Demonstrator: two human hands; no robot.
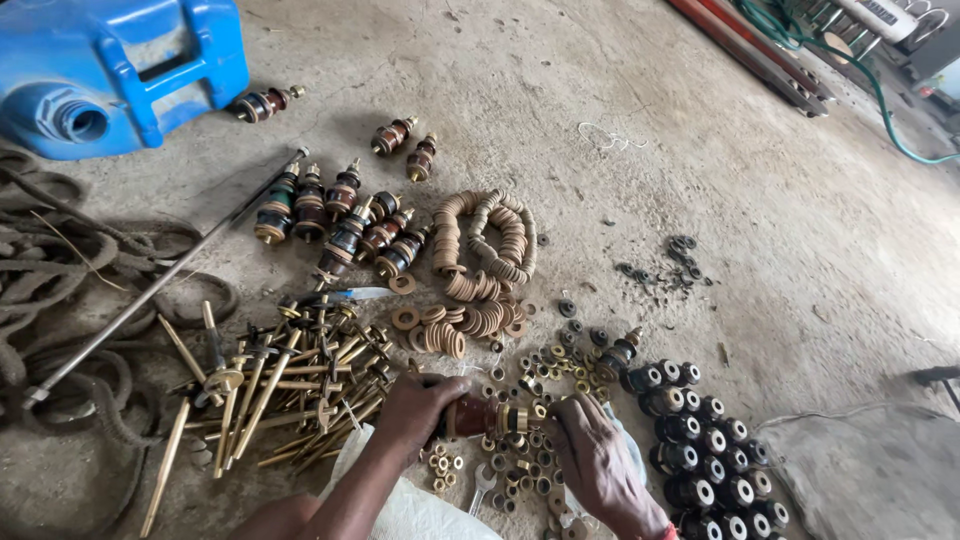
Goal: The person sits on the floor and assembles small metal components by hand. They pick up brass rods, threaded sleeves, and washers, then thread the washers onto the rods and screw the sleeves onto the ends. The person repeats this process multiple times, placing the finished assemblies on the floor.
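Head view, looking down at a concrete floor (700, 150). Left hand (415, 405) clenched around the brown body of a bushing assembly (480, 415), which lies level near the bottom centre; right hand (590, 450) pinches its brass end at 3 o'clock of the piece, fingers closed on the nut there. Loose brass nuts (520, 470) scattered directly beneath and around both hands. At 9 o'clock of the hands, a heap of brass rods (280, 390). At 12 o'clock, strings and stacks of tan washers (485, 250); beyond them, a cluster of assembled brown bushings (340, 215). At 3 to 4 o'clock, rows of black caps (705, 450). Blue plastic can (110, 70) far off at 10 o'clock. Coiled rope (60, 260) along the left edge, a long steel rod (160, 280) lying across it.
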